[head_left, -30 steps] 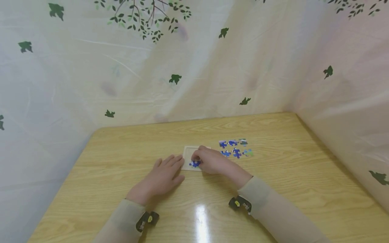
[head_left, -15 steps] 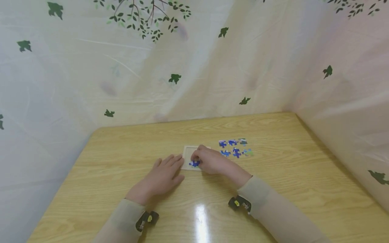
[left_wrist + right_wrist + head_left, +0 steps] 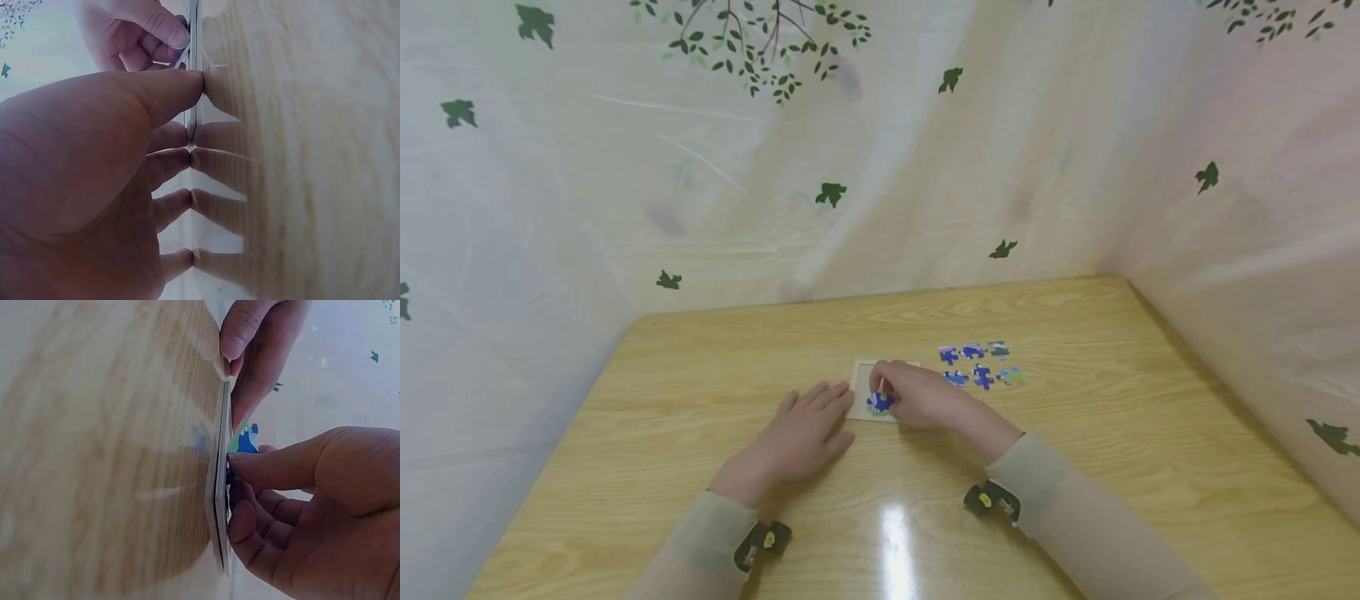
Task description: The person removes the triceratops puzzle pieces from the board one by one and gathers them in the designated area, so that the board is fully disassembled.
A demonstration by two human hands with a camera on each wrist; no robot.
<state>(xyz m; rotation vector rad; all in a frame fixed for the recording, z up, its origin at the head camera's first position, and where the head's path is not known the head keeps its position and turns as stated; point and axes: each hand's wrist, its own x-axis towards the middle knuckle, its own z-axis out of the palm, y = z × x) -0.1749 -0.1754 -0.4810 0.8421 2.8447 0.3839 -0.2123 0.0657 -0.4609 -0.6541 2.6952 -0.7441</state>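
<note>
A small pale puzzle tray [image 3: 859,410] lies flat on the table. My left hand [image 3: 796,440] rests palm down at its left side, fingers straight, some fingertips touching the edge. Over the tray, my right hand [image 3: 922,397] pinches a blue and green jigsaw piece [image 3: 880,403] between thumb and fingers. In the right wrist view the jigsaw piece [image 3: 245,439] stands tilted up from the tray, and the right thumb [image 3: 275,467] covers part of it. The right hand hides much of the tray's right half, so I cannot tell what else lies there.
Several loose jigsaw pieces [image 3: 982,377], blue, white and green, lie in two rows just right of the tray. A wooden table [image 3: 700,367] bears everything. Behind and to the sides hangs a pale curtain [image 3: 737,208] with green leaf prints.
My right index finger and thumb have shifted slightly at the tray, and the pinched jigsaw piece looks tilted up a little more. The left hand has stayed in place.
</note>
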